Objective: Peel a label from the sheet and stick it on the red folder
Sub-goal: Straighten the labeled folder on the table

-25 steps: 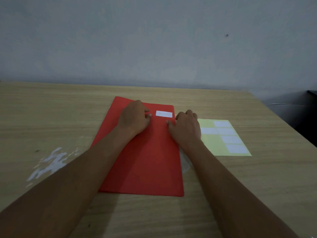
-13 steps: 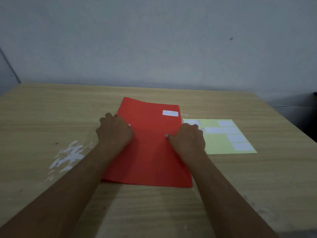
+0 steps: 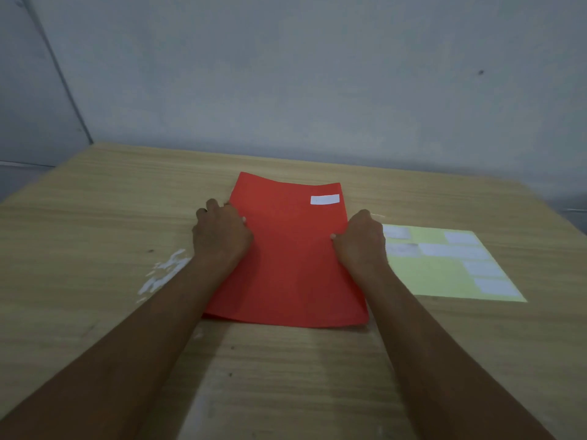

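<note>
The red folder (image 3: 289, 262) lies flat in the middle of the wooden table (image 3: 95, 217). A white label (image 3: 324, 199) is stuck near its far right corner. My left hand (image 3: 220, 235) grips the folder's left edge, thumb on top. My right hand (image 3: 360, 241) grips its right edge the same way. The pale yellow label sheet (image 3: 438, 274) lies to the right of the folder, with several white labels on it; its left edge is partly hidden by my right hand.
A patch of white scuffed marks (image 3: 165, 274) shows on the table left of my left forearm. A grey wall (image 3: 286, 74) stands behind the table's far edge. The table's right edge drops off at the far right.
Both hands have left the label area. The left hand slid to the folder's left edge and the right hand to its right edge, and both now grip the folder.
</note>
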`<action>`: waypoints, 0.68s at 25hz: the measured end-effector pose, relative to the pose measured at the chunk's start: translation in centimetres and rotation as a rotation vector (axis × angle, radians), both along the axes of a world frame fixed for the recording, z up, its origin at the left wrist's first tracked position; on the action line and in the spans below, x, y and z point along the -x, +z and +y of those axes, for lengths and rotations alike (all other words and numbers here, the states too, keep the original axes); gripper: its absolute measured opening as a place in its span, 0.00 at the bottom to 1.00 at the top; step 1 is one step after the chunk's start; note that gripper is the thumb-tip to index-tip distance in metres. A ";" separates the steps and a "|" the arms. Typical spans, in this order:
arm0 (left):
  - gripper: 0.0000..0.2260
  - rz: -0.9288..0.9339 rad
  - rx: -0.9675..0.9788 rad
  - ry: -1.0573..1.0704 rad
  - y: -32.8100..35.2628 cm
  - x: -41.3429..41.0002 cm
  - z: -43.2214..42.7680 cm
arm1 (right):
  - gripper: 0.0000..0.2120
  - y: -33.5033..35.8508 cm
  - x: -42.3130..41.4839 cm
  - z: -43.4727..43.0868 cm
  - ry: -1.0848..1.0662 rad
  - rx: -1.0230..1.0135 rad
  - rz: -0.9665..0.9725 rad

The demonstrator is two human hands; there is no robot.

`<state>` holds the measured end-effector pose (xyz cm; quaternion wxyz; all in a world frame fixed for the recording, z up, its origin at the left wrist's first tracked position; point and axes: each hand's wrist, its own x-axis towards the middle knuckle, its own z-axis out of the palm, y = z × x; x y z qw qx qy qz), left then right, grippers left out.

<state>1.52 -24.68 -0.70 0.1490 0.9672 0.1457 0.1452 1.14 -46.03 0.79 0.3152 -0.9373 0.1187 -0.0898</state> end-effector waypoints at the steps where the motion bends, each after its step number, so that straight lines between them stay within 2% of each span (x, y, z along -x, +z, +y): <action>1: 0.16 -0.002 -0.004 0.012 0.0 -0.3 0.9 | 0.19 -0.1 -0.7 0.9 0.009 0.001 -0.008; 17: 0.18 0.004 -0.039 0.165 -0.1 -6.7 15.2 | 0.18 -0.3 -9.0 14.8 0.186 0.000 -0.016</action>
